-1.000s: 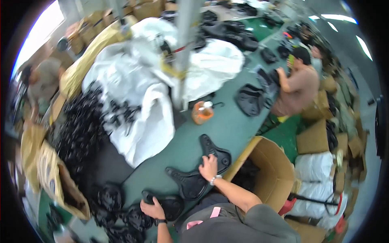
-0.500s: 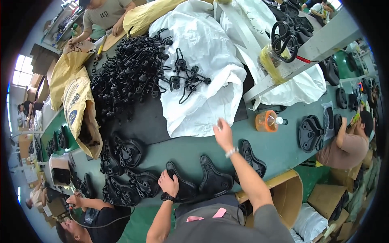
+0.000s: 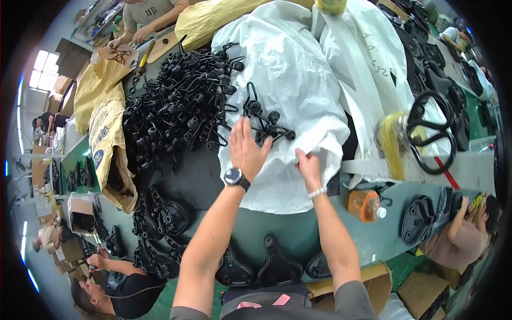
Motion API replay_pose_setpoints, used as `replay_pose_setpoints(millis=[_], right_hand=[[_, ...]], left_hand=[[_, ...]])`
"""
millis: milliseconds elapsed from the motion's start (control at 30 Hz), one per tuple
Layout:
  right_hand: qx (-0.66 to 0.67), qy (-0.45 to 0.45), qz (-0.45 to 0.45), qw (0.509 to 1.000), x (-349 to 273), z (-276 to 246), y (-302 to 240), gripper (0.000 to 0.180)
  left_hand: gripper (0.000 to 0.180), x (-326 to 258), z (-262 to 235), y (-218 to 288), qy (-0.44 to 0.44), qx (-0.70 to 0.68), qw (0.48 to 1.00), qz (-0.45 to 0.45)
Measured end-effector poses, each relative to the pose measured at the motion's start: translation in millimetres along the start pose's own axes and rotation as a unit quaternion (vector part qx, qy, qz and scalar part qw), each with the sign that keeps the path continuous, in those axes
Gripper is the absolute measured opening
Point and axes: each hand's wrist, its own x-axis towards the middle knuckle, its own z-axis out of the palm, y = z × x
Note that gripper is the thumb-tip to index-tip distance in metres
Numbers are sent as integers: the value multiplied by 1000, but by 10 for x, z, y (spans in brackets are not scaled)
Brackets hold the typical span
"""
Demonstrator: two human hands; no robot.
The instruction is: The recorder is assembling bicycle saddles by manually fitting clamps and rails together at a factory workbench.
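Black metal wire frames (image 3: 265,121) lie on the white sack (image 3: 298,96) — our left hand (image 3: 246,149), fingers spread wide, reaches for them, nothing grasped yet; our right hand (image 3: 309,168) pinches the sack's edge on the counter (image 3: 266,229).

Long green workbench (image 3: 373,242), bright windows (image 3: 40,74) at left.
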Motion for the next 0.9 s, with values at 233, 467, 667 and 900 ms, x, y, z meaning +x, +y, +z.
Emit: replay_pose_setpoints(millis=[233,467,667,900], right_hand=[[-308,86,-376,870,-221,578,-792,44],[-349,10,-447,824,-128,951,-461,61],[-314,-77,-522,789,-1283,1363,-481,66],[-67,-174,-552,812,-1890,1917,-634,35]], left_hand=[[92,811,351,-309,-99,-133,975,-147],[37,372,-6,-332,-22,-87,994,-58],[23,-428,-1225,-594,73,-116,978,-160],[40,-1434,-1736,-2535,31,-189,803,-564]])
